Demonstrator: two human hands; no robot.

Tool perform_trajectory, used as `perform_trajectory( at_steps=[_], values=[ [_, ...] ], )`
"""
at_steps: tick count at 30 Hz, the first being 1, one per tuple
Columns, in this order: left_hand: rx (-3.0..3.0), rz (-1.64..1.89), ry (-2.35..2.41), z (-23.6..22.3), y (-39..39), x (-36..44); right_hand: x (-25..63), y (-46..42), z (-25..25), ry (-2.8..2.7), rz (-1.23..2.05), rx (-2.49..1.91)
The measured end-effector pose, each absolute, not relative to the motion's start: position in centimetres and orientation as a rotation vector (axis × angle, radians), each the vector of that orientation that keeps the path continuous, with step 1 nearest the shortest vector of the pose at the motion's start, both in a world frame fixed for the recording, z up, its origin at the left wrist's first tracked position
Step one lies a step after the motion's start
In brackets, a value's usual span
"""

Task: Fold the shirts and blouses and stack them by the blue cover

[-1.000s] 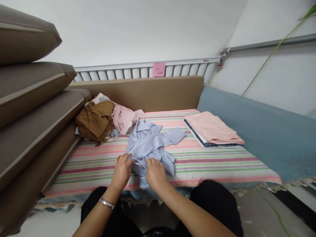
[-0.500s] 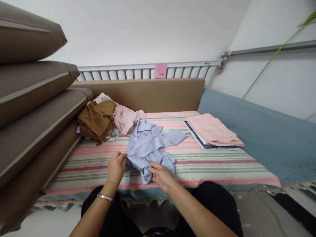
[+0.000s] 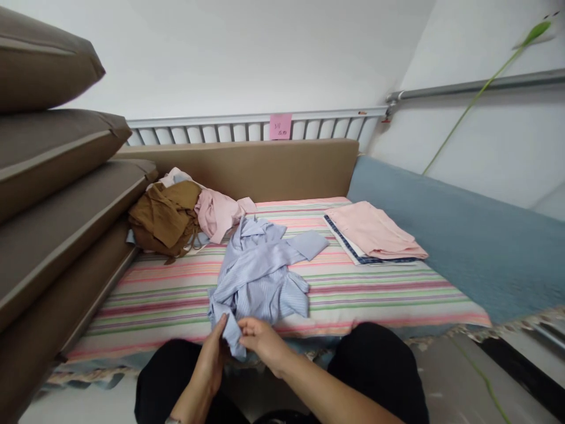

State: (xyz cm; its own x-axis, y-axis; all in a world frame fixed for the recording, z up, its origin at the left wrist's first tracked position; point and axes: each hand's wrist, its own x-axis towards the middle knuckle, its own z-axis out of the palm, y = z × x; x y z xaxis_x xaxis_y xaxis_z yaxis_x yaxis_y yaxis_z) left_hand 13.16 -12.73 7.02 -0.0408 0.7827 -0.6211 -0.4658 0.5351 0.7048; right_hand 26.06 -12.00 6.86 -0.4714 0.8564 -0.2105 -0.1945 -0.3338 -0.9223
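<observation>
A light blue, finely striped shirt (image 3: 265, 265) lies crumpled on the striped cloth (image 3: 375, 300), one sleeve stretched out to the right. Its near end, which looks like a cuff, hangs at the bed's front edge between my hands. My left hand (image 3: 212, 353) grips this end from the left, thumb on top. From the right, my right hand (image 3: 262, 341) pinches the same end with its thumb and finger. Part of the fabric is hidden behind my left fingers.
Rumpled brown (image 3: 168, 218) and pink clothes (image 3: 220, 212) are heaped at back left. A folded stack (image 3: 375, 229), pink on top, lies right. Brown cushions (image 3: 53, 194) tower on the left; a padded board (image 3: 247, 168) and white radiator (image 3: 220, 129) stand behind.
Both hands have moved nearer to me and a little left, drawing the shirt's near end over the bed edge. They are closer together now. The view has shifted slightly right.
</observation>
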Motion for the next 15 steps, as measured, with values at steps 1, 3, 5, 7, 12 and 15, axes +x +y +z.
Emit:
perform_trajectory(
  at_steps=[1,3,5,7,12,15],
  values=[
    [0.295,1.099,1.252,7.2,-12.4,12.9,26.2,-12.1,6.8,-1.277,1.857,-0.962],
    [0.272,1.273,1.270,7.6,-11.6,12.0,27.2,-11.7,7.0,-1.532,1.674,-1.023],
    [0.298,1.437,1.223,8.1,-10.9,10.8,29.4,-10.5,7.6,-1.764,1.284,-1.149],
    [0.321,1.542,1.158,8.5,-10.4,9.3,32.5,-8.8,8.1,-1.855,0.899,-1.303],
    [0.334,1.614,1.195,9.1,-9.7,6.7,38.3,-6.2,5.8,-1.970,0.478,-1.758],
    [0.420,1.553,1.201,8.9,-9.6,6.2,39.2,-6.5,3.6,-2.058,0.364,-1.823]
  ],
)
